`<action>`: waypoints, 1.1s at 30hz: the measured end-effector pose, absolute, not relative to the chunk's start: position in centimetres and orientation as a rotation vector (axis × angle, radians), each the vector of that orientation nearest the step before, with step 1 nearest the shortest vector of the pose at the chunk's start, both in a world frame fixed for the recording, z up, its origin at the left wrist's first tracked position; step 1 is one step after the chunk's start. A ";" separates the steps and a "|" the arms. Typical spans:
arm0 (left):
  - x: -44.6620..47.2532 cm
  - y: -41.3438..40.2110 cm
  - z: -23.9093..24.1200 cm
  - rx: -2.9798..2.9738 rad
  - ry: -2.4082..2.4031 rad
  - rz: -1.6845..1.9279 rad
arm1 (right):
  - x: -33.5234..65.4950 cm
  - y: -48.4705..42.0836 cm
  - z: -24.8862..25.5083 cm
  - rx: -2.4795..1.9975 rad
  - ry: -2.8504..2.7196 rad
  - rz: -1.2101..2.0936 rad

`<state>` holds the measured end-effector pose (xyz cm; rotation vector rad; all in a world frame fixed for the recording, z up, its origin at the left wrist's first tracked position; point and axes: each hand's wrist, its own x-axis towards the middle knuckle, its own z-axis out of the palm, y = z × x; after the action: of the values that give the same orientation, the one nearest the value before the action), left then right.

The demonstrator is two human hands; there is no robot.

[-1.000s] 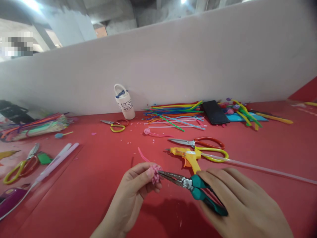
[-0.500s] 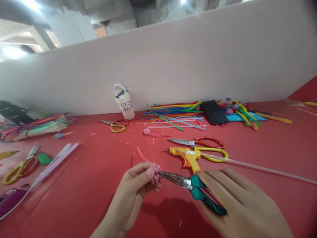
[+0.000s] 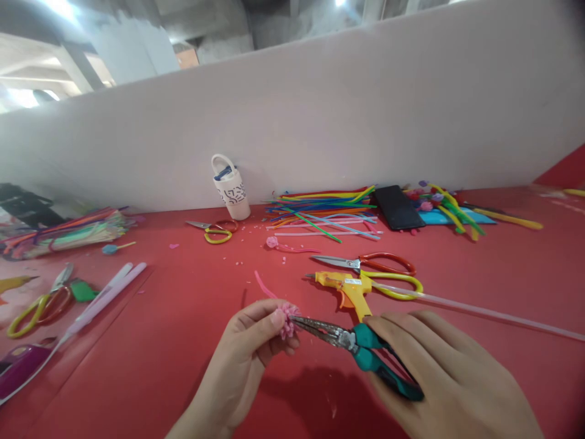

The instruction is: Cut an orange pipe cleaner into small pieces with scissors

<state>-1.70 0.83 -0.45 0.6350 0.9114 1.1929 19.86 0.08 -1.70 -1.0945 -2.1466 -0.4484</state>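
Between the thumb and fingers of my left hand [image 3: 247, 347] is a small pink flower [image 3: 289, 318], made of bent pieces, with a pink stem [image 3: 262, 285] sticking out behind the fingers. My right hand [image 3: 448, 372] is wrapped round the green handles of needle-nose pliers [image 3: 326, 332]. The tips of the pliers' jaws touch the flower's near side; whether they pinch a piece of it I cannot tell. Just beyond the right hand lies a yellow glue gun [image 3: 347, 283], with red-and-yellow scissors [image 3: 386, 263] behind it.
Farther back are a small pink flower [image 3: 272, 242], a pile of coloured pipe cleaners [image 3: 320, 204], a black phone [image 3: 398, 207] and a white tumbler [image 3: 235, 195] by the partition [image 3: 320, 116]. More scissors [image 3: 36, 314] and a pale purple tool [image 3: 107, 296] with a cord lie left.
The pliers' handles and jaws look slightly differently angled, with their tips still at the flower. My left hand holds the flower in nearly the same place.
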 end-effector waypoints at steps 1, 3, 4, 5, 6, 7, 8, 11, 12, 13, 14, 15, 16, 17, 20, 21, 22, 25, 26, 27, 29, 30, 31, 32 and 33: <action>-1.7 0.8 -0.4 0.635 0.912 1.191 | 19.8 0.1 -1.7 -1.089 -2.146 -0.446; -1.7 0.8 -0.4 0.639 0.916 1.189 | 19.8 0.1 -1.7 -1.077 -2.145 -0.448; -1.7 0.8 -0.4 0.639 0.918 1.187 | 19.7 0.1 -1.7 -1.072 -2.145 -0.455; -1.7 0.7 -0.4 0.639 0.920 1.185 | 19.7 0.1 -1.7 -1.067 -2.143 -0.463; -1.7 0.7 -0.4 0.639 0.920 1.183 | 19.7 0.1 -1.7 -1.062 -2.142 -0.473; -1.7 0.7 -0.4 0.639 0.919 1.182 | 19.8 0.1 -1.7 -1.062 -2.145 -0.479; -1.7 0.8 -0.4 0.640 0.918 1.182 | 19.8 0.1 -1.7 -1.059 -2.148 -0.489; -1.6 0.8 -0.4 0.644 0.924 1.186 | 20.0 0.0 -1.7 -1.050 -2.168 -0.550; -1.6 0.9 -0.4 0.642 0.927 1.188 | 20.1 0.0 -1.6 -1.044 -2.180 -0.581; -1.6 0.9 -0.3 0.638 0.931 1.190 | 20.1 -0.1 -1.6 -1.034 -2.190 -0.617; -1.6 0.9 -0.3 0.634 0.934 1.192 | 20.1 -0.1 -1.5 -1.024 -2.193 -0.652; -1.6 0.9 -0.3 0.630 0.935 1.194 | 20.1 -0.1 -1.4 -1.016 -2.194 -0.683; -1.6 0.9 -0.3 0.628 0.935 1.196 | 20.1 -0.1 -1.3 -1.011 -2.192 -0.711; -1.5 0.8 -0.3 0.627 0.936 1.196 | 20.0 0.0 -1.1 -1.008 -2.193 -0.731; -1.5 0.8 -0.4 0.628 0.945 1.195 | 19.9 0.0 -0.9 -1.020 -2.181 -0.772; -1.5 0.7 -0.4 0.627 0.949 1.193 | 19.9 0.0 -0.8 -1.022 -2.181 -0.782; -1.5 0.7 -0.4 0.628 0.949 1.190 | 19.9 0.0 -0.8 -1.019 -2.180 -0.792; -1.5 0.7 -0.4 0.633 0.938 1.182 | 19.9 0.0 -0.8 -1.009 -2.186 -0.807; -1.5 0.7 -0.4 0.634 0.933 1.179 | 20.0 0.0 -0.7 -1.006 -2.186 -0.808; -1.5 0.7 -0.4 0.633 0.929 1.177 | 20.0 0.0 -0.8 -1.005 -2.187 -0.809; -1.5 0.7 -0.4 0.626 0.925 1.175 | 20.1 0.0 -0.8 -1.001 -2.187 -0.818; -1.5 0.7 -0.4 0.623 0.926 1.174 | 20.1 0.0 -0.8 -0.994 -2.186 -0.825; -1.4 0.6 -0.4 0.621 0.926 1.175 | 20.1 0.0 -0.8 -0.987 -2.188 -0.828; -1.4 0.6 -0.3 0.619 0.924 1.176 | 20.2 0.0 -0.9 -0.983 -2.190 -0.827; -1.4 0.6 -0.2 0.617 0.920 1.179 | 20.2 0.0 -1.0 -0.984 -2.187 -0.821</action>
<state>-1.44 0.56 -0.24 0.6173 0.9196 1.1789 20.19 0.01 -0.96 -0.9840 -2.1874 -0.8210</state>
